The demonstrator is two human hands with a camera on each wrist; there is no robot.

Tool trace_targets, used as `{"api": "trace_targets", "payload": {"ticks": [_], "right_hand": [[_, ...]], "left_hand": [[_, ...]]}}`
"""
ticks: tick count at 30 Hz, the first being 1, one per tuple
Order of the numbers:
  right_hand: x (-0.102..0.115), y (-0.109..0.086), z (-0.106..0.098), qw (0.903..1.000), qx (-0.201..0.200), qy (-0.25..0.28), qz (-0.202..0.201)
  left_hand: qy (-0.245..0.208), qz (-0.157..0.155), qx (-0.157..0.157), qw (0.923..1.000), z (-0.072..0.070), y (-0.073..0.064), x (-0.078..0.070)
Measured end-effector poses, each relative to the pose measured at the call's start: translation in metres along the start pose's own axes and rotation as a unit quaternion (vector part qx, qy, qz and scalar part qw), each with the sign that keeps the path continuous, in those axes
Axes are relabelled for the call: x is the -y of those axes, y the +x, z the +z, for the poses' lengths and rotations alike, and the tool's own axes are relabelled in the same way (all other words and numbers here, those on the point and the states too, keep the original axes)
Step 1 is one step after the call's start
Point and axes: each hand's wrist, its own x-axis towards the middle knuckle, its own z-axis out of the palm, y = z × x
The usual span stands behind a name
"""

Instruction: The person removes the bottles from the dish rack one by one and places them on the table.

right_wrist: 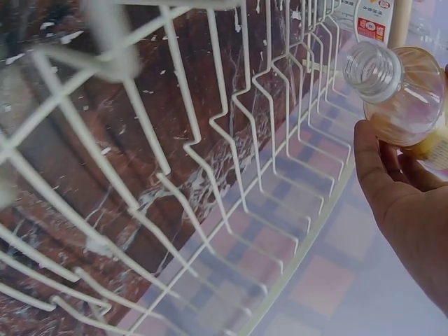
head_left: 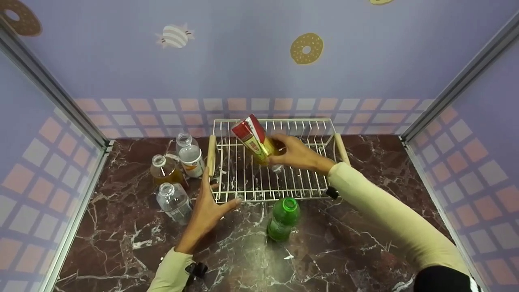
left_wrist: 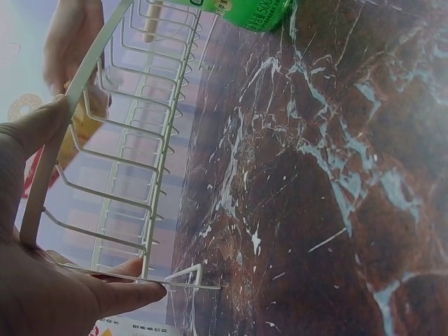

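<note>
My right hand (head_left: 296, 152) grips a plastic bottle (head_left: 252, 140) with a red and yellow label over a white wire dish rack (head_left: 284, 190). The bottle is tilted, base up to the left; its clear, uncapped neck (right_wrist: 374, 73) points down toward the wires in the right wrist view. At the rack's front left corner, my left hand (head_left: 206, 211) holds the frame. The left wrist view has its thumb (left_wrist: 49, 122) over the front rim and fingers round the side. A green bottle (head_left: 283, 221) stands uncapped in front of the rack.
Left of the rack stand a clear bottle with a white label (head_left: 189, 156), a bottle of brownish colour (head_left: 166, 170) and another clear bottle (head_left: 175, 202). Wooden handles (head_left: 342, 149) flank the rack. Patterned walls (head_left: 251, 73) enclose the marbled tabletop (head_left: 134, 251) at the back and sides.
</note>
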Motion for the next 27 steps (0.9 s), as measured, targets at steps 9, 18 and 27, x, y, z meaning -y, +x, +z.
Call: {"api": "trace_targets", "payload": {"ticks": [9, 18, 27], "right_hand": [[-0.003, -0.035, -0.015, 0.9995, -0.029, -0.004, 0.009], [-0.008, -0.065, -0.032, 0.9966, -0.068, 0.029, 0.036], [-0.012, -0.083, -0.038, 0.9958, -0.091, -0.003, 0.01]], "left_hand": [[0.004, 0.0, -0.004, 1.0, 0.0, 0.0, 0.002], [0.006, 0.0, 0.0, 1.0, 0.001, 0.002, 0.001], [0.005, -0.007, 0.001, 1.0, 0.0, 0.001, -0.001]]}}
